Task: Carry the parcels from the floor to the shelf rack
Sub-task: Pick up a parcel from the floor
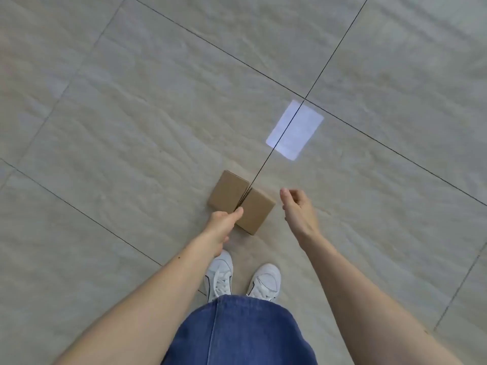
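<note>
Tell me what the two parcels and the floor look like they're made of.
Parcels: plain brown cardboard by the look, matte, unprinted, with crisp folded edges. Floor: large beige tiles with a stone-like grain, probably glazed ceramic; glossy enough to mirror a bright rectangle of light, with thin dark joints.

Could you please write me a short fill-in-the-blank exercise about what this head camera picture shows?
1. The two brown cardboard parcels lie side by side on the tiled ____.
2. The left hand reaches the parcels, while the right hand is ____, holding nothing.
3. The two shoes are ____ in colour.
4. The parcels number ____.

Missing words: floor; open; white; two
</note>
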A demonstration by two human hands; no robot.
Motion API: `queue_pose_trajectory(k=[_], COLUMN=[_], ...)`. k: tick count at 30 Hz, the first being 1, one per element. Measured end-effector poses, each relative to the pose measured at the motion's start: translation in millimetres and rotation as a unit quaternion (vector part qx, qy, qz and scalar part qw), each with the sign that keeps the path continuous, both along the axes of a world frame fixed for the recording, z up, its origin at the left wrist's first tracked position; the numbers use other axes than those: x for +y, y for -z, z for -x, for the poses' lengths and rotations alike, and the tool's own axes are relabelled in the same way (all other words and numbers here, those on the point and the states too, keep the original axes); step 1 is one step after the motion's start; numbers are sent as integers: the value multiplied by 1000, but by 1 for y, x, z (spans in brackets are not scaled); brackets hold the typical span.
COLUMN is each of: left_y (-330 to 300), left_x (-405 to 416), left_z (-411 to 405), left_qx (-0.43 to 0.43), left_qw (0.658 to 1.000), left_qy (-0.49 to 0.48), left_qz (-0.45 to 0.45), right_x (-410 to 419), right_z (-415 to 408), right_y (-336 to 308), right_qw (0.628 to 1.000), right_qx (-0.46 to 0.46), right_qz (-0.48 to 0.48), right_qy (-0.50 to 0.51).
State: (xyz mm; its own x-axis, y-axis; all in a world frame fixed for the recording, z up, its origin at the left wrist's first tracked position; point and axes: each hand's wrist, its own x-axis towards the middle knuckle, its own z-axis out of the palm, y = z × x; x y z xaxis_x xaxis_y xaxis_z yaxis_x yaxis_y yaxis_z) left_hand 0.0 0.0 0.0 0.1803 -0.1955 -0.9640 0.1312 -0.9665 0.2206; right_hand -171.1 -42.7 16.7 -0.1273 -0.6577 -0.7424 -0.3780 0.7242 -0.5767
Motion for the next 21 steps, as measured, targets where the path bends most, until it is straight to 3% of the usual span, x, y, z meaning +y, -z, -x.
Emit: queue_pose_trajectory(k=[11, 16, 21], left_y=[152, 160, 148], left_x=[17, 11, 11], left_z=[16, 16, 22], left_qx=[46, 78, 91], left_qw=[982, 971, 964], left_qy=[-149, -195, -213], left_qz=[-110, -117, -130], right_x=[2, 6, 9], right_z=[-15, -17, -16], right_y=[154, 178, 164], right_qw=[993, 990, 995], right_qx=[6, 33, 36], right_qz=[-58, -79, -63], right_qy=[-102, -113, -72])
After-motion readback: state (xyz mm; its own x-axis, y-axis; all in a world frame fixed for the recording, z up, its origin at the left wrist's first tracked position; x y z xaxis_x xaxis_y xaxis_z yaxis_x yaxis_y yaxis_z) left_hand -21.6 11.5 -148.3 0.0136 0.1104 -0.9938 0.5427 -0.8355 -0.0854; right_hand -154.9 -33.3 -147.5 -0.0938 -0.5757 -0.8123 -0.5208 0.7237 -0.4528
